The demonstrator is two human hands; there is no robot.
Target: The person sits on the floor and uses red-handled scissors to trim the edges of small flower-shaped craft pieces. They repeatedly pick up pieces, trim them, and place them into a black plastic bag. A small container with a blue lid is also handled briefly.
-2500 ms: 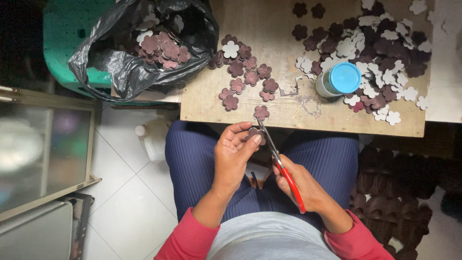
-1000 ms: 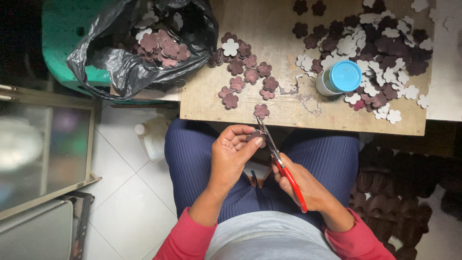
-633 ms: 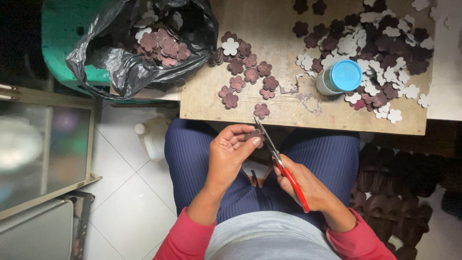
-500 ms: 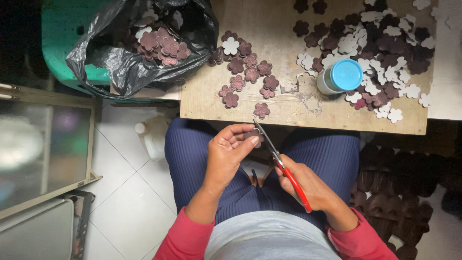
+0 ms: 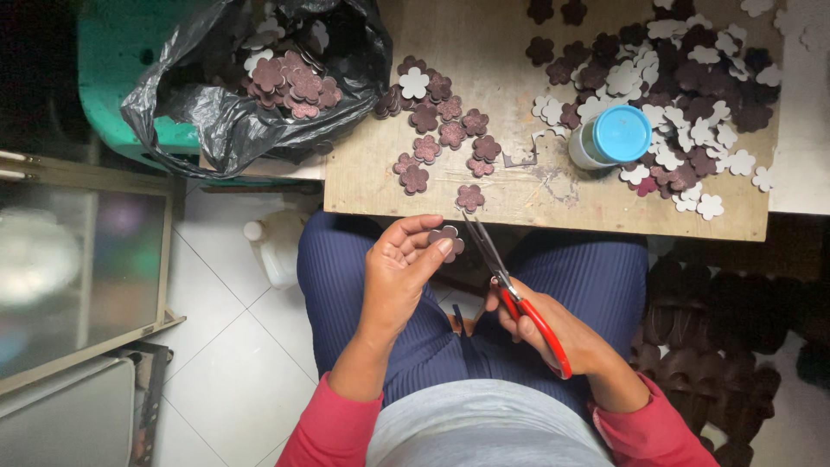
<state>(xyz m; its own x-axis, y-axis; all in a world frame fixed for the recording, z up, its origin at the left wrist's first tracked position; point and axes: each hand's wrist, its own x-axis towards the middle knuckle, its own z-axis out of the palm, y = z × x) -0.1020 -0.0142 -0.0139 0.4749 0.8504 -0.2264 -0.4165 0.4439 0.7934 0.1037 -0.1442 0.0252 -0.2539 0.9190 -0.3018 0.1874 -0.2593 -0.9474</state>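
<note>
The left hand (image 5: 399,270) grasps a small dark maroon flower cutout (image 5: 447,239) between thumb and fingertips, holding it just below the near edge of the wooden surface (image 5: 484,52), above the person's lap. The right hand (image 5: 553,329) is clenched around the red handles of a pair of scissors (image 5: 510,285); the blades are parted and point up toward the cutout, their tips just beside its right edge.

On the surface, directly above the held cutout, a single maroon flower (image 5: 469,197) lies near the edge. Further up from it sits a loose cluster of maroon flowers (image 5: 437,121) with one white one among them. To the right of that cluster stands a white bottle with a blue cap (image 5: 612,138), touching a large heap of white and maroon flowers (image 5: 683,95) that spreads to the surface's right side.

To the left of the cluster, an open black plastic bag (image 5: 233,121) rests partly on the surface's left corner and holds more maroon flowers. A green bin (image 5: 112,86) stands behind the bag. On the tiled floor beside the person's left knee stands a white plastic jug (image 5: 277,246).
</note>
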